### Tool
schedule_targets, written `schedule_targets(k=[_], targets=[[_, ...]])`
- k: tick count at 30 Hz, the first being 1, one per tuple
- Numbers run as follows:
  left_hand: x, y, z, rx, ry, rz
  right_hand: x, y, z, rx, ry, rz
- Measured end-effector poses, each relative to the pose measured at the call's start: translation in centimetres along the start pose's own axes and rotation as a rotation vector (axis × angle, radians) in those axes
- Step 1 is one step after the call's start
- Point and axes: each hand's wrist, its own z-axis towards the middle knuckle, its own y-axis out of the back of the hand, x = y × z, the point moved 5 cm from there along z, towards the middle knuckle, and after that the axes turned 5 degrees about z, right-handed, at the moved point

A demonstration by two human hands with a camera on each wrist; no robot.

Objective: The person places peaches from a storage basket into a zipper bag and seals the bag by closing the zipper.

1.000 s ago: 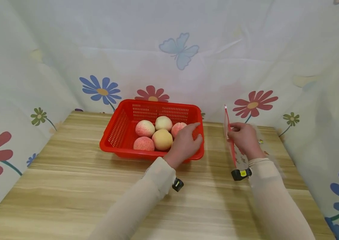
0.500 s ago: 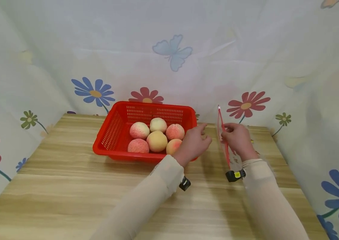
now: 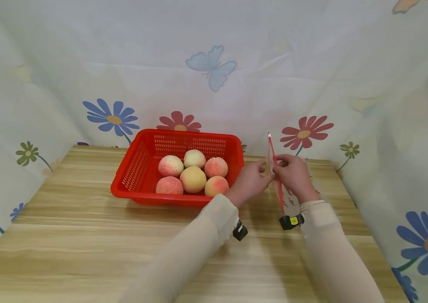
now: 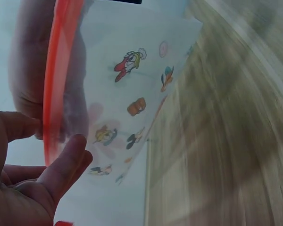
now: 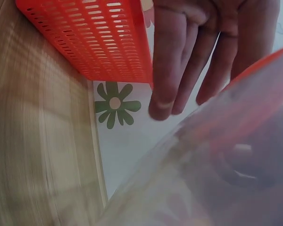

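A clear zip bag with small printed cartoon figures and a red zip edge stands on its side at the right. My right hand pinches the red edge near its middle. From the left, my left hand reaches the same edge. In the left wrist view its fingers lie over the printed film, and its thumb is on the other side of the red edge, with a gap between them. In the right wrist view, the bag's film covers the lower right.
A red plastic basket stands left of the hands, holding several peaches. The wooden tabletop extends in front. A flower-printed cloth hangs behind and at both sides.
My left hand has moved right, from over the basket to the bag's red edge. The right hand keeps its hold on the bag. The head view has shifted slightly right.
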Motion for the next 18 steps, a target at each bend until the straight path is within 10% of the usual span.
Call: schedule_targets(k=[18], targets=[[0.0, -1.3, 2.0, 0.033, 0.032, -0.088, 0.7, 0.1, -0.6, -0.019, 0.118, -0.083]])
